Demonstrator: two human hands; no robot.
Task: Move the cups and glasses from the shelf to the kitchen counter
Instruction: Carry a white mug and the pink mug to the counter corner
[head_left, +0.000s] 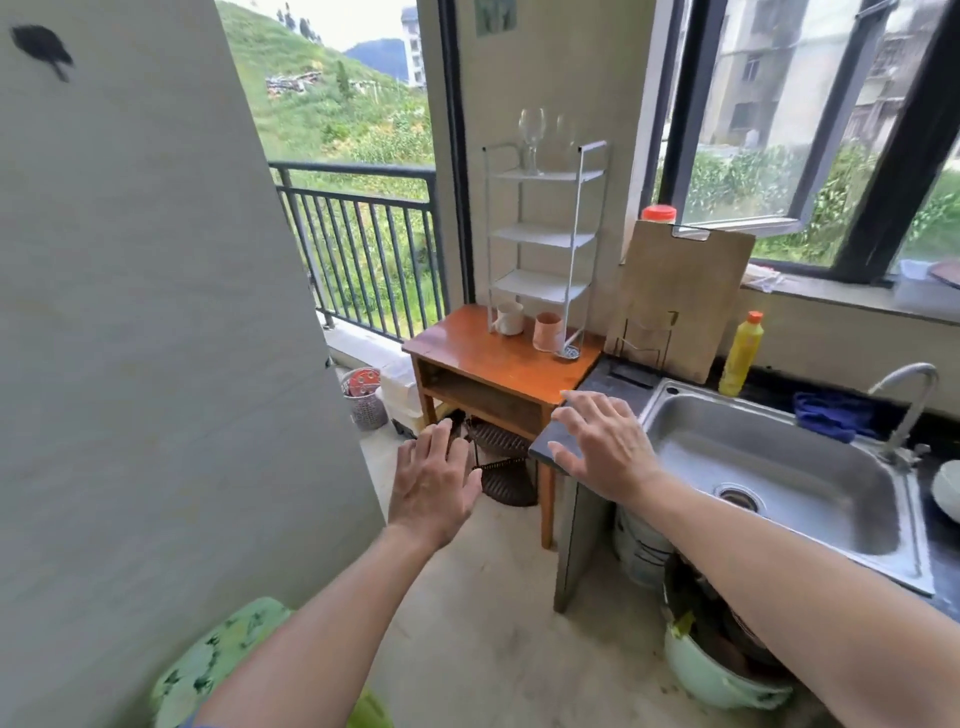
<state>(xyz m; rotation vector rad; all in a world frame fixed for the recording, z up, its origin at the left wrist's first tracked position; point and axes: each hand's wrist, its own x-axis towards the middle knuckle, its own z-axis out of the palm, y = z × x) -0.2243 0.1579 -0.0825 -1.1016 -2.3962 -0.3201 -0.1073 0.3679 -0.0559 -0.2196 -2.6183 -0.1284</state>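
Observation:
A white wire shelf (545, 236) stands on a small wooden table (467, 353). On its top tier stands a clear wine glass (531, 137), with a second, fainter glass (565, 130) beside it. At the bottom of the shelf sit a white mug (509, 318) and a pink cup (548, 331). The dark kitchen counter (618, 376) adjoins the table on the right. My left hand (434, 483) is open in the air below the table's front. My right hand (602, 444) is open over the counter's near corner. Both hands hold nothing.
A steel sink (769, 467) with a tap (906, 402) is set in the counter. A cutting board (680, 301) leans on the wall beside a yellow bottle (742, 356). A large grey panel (145, 338) fills the left. Baskets (501, 462) sit under the table.

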